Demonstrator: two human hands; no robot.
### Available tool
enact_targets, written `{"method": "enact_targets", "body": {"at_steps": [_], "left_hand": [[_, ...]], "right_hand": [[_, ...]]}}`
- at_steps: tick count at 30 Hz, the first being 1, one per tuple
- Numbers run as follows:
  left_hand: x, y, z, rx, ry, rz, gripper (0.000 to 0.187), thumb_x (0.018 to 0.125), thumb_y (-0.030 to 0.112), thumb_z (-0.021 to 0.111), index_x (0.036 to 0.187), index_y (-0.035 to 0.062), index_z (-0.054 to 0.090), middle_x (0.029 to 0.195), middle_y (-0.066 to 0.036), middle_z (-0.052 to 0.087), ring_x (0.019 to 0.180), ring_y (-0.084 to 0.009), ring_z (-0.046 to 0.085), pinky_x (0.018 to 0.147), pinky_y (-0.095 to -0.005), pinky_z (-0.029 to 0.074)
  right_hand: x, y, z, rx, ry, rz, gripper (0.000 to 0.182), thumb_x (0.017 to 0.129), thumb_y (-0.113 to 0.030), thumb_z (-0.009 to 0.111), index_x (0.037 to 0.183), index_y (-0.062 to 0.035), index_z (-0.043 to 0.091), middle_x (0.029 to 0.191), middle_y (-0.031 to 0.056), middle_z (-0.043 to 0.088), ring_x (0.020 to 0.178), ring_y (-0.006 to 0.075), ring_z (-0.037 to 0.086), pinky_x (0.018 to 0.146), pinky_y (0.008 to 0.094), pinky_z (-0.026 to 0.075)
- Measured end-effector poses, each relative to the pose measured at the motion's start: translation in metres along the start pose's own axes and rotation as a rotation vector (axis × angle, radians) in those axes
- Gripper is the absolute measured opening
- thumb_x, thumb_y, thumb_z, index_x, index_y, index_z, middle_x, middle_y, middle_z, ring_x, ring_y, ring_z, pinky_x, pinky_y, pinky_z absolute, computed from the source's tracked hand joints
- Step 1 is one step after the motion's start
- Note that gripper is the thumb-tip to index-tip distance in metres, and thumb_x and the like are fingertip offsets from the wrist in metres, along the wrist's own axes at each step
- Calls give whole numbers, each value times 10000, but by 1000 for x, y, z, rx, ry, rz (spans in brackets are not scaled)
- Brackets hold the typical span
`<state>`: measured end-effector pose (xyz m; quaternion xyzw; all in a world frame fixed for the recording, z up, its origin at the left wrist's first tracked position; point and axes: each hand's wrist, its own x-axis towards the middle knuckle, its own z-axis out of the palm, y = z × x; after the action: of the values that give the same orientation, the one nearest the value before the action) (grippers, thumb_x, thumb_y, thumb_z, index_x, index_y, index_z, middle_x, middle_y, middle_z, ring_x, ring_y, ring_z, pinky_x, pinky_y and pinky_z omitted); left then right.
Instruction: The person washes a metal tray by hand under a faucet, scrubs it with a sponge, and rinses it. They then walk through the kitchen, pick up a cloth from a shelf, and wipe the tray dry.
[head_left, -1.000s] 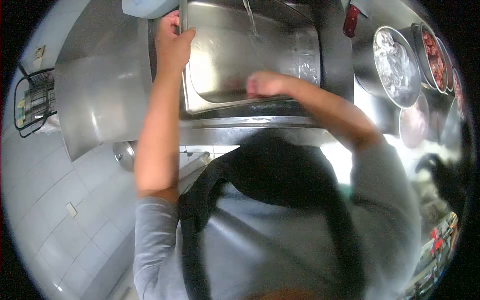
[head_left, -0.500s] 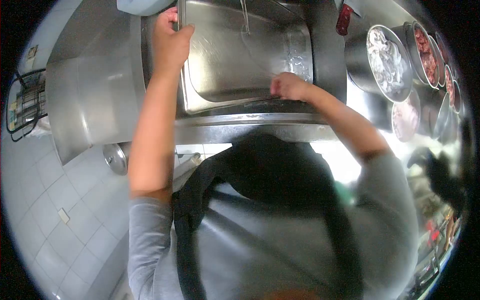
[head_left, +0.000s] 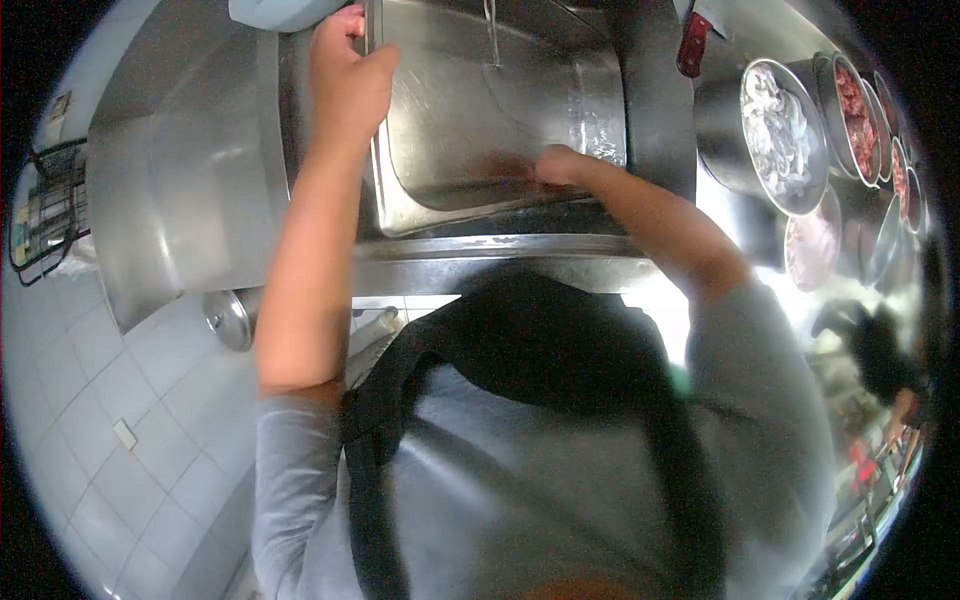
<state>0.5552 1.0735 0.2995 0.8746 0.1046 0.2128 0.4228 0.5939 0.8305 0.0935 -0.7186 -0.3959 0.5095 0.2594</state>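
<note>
A large rectangular stainless steel pan [head_left: 395, 212] lies tilted over the sink [head_left: 480, 248], with its wet inside facing up. My left hand [head_left: 352, 85] is closed on the pan's left rim, thumb on the inner side and fingers behind. A thin stream of water [head_left: 493, 35] runs down into the pan from the top of the view. Low on the pan's right inside, near the front wall, is my right hand [head_left: 563, 167], with its fingers curled in and blurred. Whatever they hold, if anything, is hidden. Water or suds glisten along the pan's right end.
Right of the sink lies a knife with a red handle [head_left: 692, 45]. Beyond it stand metal pots of whitish strips [head_left: 780, 135] and red meat [head_left: 855, 115]. A pale blue container [head_left: 280, 12] sits at top left, and a black wire rack [head_left: 48, 210] stands far left.
My right hand has shifted slightly left across the pan's inside. The pan's left rim and my left hand have moved a little to the right.
</note>
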Motion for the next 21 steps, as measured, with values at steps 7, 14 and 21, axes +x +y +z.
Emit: {"method": "enact_targets", "body": {"at_steps": [7,14,21], "left_hand": [[20,12,12,-21,16,-134,314,671,26,604,958,-12,482,1085,-133,540,949,-213,534,847,-302,397],[35,-18,18,-59,26,-246,262,646,8,581,892,12,493,1179,-127,492,956,-201,521,848,-299,390],[73,-63,36,-86,16,-286,306,649,-34,532,934,41,450,1282,-173,385,1069,-218,462,927,-316,339]], "right_hand": [[17,-172,-12,266,251,-319,212,703,-124,619,903,-59,640,836,97,644,760,158,581,710,291,468],[49,131,-21,-226,-17,51,395,796,-428,538,932,-69,632,898,154,622,833,258,592,762,393,450],[162,192,-148,582,1173,455,335,815,-323,539,970,-37,623,1014,154,601,913,269,566,828,381,427]]}}
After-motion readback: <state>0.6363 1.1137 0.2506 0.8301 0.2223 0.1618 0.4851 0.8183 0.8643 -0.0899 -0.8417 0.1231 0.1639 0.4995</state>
